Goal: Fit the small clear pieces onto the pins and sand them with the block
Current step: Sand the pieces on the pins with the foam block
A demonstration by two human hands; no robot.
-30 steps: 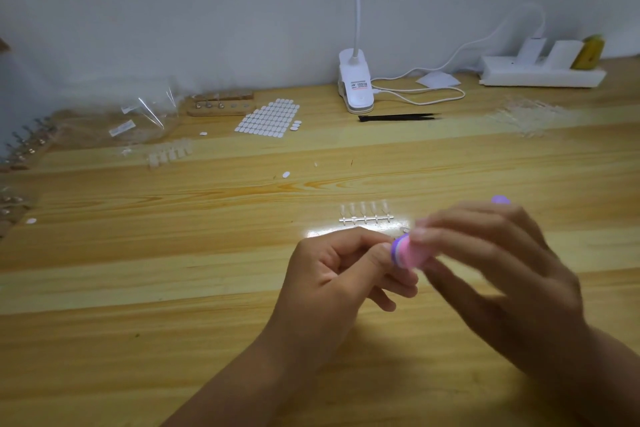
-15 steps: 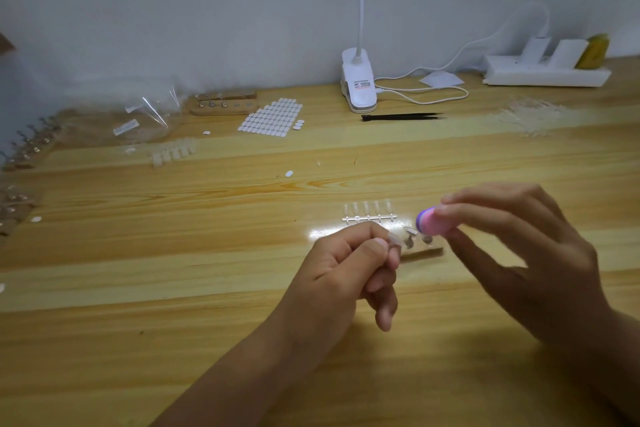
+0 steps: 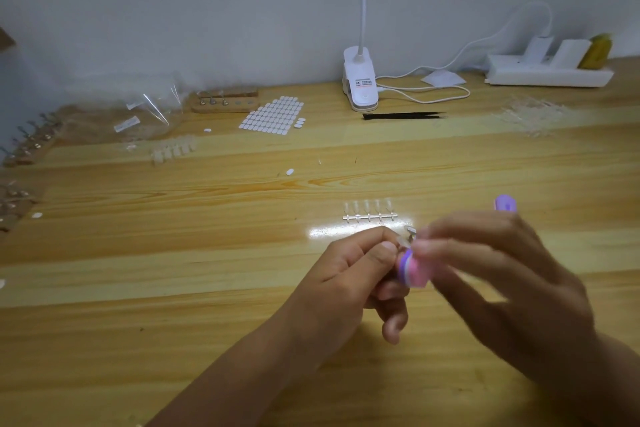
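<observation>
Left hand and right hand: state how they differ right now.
The left hand pinches a small metal pin between thumb and forefinger; the right hand grips the pink-and-purple block. The left hand looks sharp, the right hand blurred. Both are over the wooden table.

No legible text anywhere, only a blurred red-and-black printed label (image 3: pixel 360 83) on the white lamp clip (image 3: pixel 362 99).

A blurred pink block (image 3: pixel 412 271) with a purple face stands on end right of centre, just below a small clear piece (image 3: pixel 404 241) on a metal pin (image 3: pixel 410 229). Above them, a strip of five clear pieces (image 3: pixel 369 212) lies flat.
</observation>
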